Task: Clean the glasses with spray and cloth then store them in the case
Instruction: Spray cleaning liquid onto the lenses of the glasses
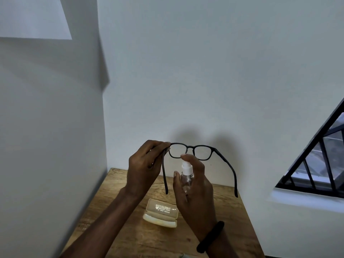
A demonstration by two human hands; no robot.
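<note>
Black-framed glasses (202, 152) hang in the air above the table with both temples unfolded toward me. My left hand (145, 168) pinches the frame at its left hinge. My right hand (193, 185) grips a small clear spray bottle (186, 178) with a white nozzle, held upright just below and in front of the left lens; its forefinger rests on top of the nozzle. A cream glasses case (161, 214) lies open on the wooden table (232, 220) below my hands. No cloth is in view.
The table stands in a corner, with white walls to the left (46, 146) and behind. A window with black bars (320, 164) is at the right. A black band (211, 236) circles my right wrist.
</note>
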